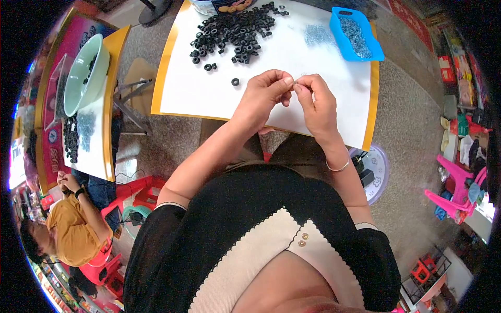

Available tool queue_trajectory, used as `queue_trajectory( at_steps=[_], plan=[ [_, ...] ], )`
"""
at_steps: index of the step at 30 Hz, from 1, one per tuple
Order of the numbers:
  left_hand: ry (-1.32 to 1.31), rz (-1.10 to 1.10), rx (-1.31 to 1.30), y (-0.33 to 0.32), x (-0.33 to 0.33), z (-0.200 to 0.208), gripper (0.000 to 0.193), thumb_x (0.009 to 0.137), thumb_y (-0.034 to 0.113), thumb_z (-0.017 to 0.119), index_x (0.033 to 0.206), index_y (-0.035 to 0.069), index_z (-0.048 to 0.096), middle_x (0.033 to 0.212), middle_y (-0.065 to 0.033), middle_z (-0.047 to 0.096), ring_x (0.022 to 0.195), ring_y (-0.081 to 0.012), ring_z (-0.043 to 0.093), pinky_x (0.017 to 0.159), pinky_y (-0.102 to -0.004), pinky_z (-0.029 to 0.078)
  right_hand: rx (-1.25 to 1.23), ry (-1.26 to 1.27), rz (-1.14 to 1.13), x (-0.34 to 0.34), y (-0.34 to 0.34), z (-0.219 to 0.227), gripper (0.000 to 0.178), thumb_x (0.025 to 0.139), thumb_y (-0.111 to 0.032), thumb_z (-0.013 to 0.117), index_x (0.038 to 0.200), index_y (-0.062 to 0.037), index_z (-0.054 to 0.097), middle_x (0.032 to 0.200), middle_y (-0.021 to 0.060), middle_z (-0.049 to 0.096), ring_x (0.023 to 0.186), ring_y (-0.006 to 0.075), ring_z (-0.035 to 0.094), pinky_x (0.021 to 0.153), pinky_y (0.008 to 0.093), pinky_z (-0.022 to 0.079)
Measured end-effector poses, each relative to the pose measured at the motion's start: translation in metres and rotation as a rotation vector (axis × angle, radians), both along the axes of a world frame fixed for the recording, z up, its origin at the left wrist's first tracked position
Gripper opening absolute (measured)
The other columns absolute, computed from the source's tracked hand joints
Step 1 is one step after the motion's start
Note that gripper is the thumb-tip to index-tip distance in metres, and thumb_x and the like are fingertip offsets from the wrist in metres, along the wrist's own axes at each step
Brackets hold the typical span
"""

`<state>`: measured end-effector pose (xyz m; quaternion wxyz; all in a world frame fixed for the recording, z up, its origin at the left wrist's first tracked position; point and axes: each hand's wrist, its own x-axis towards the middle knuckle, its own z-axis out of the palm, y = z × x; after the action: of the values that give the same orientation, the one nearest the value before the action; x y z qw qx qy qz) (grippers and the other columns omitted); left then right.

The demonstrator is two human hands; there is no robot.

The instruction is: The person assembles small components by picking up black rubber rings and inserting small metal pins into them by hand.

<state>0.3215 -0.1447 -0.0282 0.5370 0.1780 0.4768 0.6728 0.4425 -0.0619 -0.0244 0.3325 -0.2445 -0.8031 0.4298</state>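
My left hand (263, 96) and my right hand (319, 107) meet above the near part of a white-topped table (203, 96). Thumb and fingers of each are pinched together, tip to tip. Whatever lies between them is too small to make out. One small black ring (235, 82) lies alone just left of my left hand. Farther off spreads a heap of black ring-shaped pieces (235, 31). At the far right corner stands a blue tray (347, 49) of tiny clear bluish pieces, with more of these pieces (318, 35) loose beside it.
A tub (211, 7) stands at the table's far edge. To the left, a co-worker (78, 224) sits by another table with a pale green basin (78, 88) and black pieces (70, 138). A lilac basin (383, 172) holds dark items below right; a pink stool (459, 188) stands farther right.
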Motion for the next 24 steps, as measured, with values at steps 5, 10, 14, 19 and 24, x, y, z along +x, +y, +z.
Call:
queue_trajectory(
  at_steps=[5, 10, 14, 19, 24],
  plan=[
    [-0.126, -0.036, -0.059, -0.005, -0.007, 0.013, 0.016, 0.09, 0.014, 0.058, 0.094, -0.002, 0.058, 0.08, -0.0058, 0.06, 0.065, -0.0103, 0.053, 0.059, -0.022, 0.045, 0.17, 0.009, 0.028, 0.002, 0.001, 0.007, 0.006, 0.084, -0.007, 0.058, 0.087, -0.0026, 0.056, 0.081, 0.01, 0.057, 0.074, 0.0257, 0.055, 0.065, 0.0347, 0.045],
    [-0.038, -0.08, -0.069, -0.01, -0.008, 0.018, 0.017, 0.089, 0.015, 0.059, 0.09, -0.002, 0.061, 0.077, -0.0061, 0.061, 0.064, -0.0101, 0.053, 0.058, -0.0222, 0.046, 0.241, 0.014, 0.043, 0.003, 0.001, 0.01, 0.007, 0.085, -0.007, 0.057, 0.09, -0.0025, 0.056, 0.083, 0.0106, 0.057, 0.075, 0.0257, 0.056, 0.066, 0.034, 0.045],
    [0.068, -0.013, -0.036, -0.012, -0.007, 0.022, 0.017, 0.089, 0.014, 0.059, 0.089, -0.003, 0.063, 0.076, -0.006, 0.062, 0.062, -0.0099, 0.054, 0.057, -0.0227, 0.047, 0.049, 0.001, 0.01, 0.004, -0.004, 0.017, 0.01, 0.088, -0.01, 0.055, 0.091, -0.0006, 0.056, 0.081, 0.0104, 0.059, 0.072, 0.0209, 0.057, 0.065, 0.0306, 0.046],
    [0.279, 0.05, -0.044, -0.014, 0.002, 0.024, 0.017, 0.089, 0.013, 0.058, 0.091, -0.003, 0.064, 0.074, -0.0048, 0.062, 0.061, -0.0084, 0.055, 0.055, -0.022, 0.047, -0.133, -0.03, 0.047, 0.004, -0.007, 0.02, 0.014, 0.09, -0.013, 0.053, 0.091, 0.0002, 0.056, 0.075, 0.0083, 0.058, 0.067, 0.0139, 0.054, 0.063, 0.0271, 0.045],
    [0.573, 0.126, -0.025, -0.016, 0.007, 0.023, 0.016, 0.089, 0.011, 0.057, 0.094, -0.003, 0.064, 0.074, -0.0048, 0.062, 0.062, -0.0074, 0.057, 0.053, -0.0217, 0.047, -0.159, 0.003, 0.054, 0.003, -0.008, 0.018, 0.016, 0.091, -0.015, 0.052, 0.091, 0.0002, 0.055, 0.074, 0.0069, 0.058, 0.067, 0.0117, 0.053, 0.062, 0.0258, 0.045]
  ],
)
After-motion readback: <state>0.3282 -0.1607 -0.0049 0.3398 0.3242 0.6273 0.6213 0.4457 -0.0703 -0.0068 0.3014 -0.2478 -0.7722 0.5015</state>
